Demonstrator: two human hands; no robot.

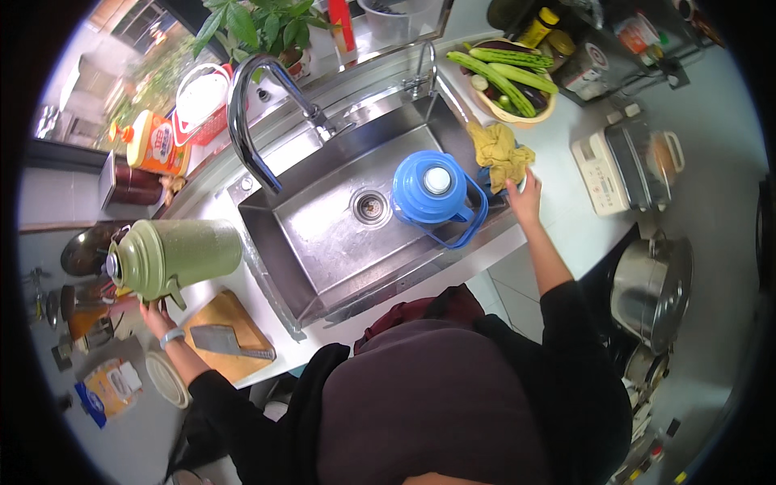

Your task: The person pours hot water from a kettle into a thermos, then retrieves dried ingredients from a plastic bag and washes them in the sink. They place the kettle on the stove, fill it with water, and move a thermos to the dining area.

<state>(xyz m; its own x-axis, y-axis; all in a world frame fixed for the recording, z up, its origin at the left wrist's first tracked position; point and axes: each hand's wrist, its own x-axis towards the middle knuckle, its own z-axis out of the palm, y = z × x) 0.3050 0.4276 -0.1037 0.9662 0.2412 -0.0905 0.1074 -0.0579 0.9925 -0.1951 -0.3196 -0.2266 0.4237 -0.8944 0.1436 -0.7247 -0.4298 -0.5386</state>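
My left hand [159, 320] is at the handle side of a green thermos flask [194, 251], its fingertips partly hidden by the flask. This flask stands on the counter left of the sink. With my right hand [526, 197] I grip the edge of a crumpled yellow cloth [503, 154] at the sink's right rim. Some blue material [497, 183] shows beneath the cloth. Inside the stainless steel sink [315, 254], a blue thermos flask [427, 188] with a white stopper stands upright right of the drain [370, 208], its carrying handle hanging toward me.
A cleaver [215, 339] lies on a wooden cutting board [233, 312] near my left forearm. The chrome faucet [236, 115] arches over the sink's back left. Behind the cloth sits a basket of vegetables [506, 79]; a cream appliance [624, 163] and a lidded pot [645, 291] are farther right.
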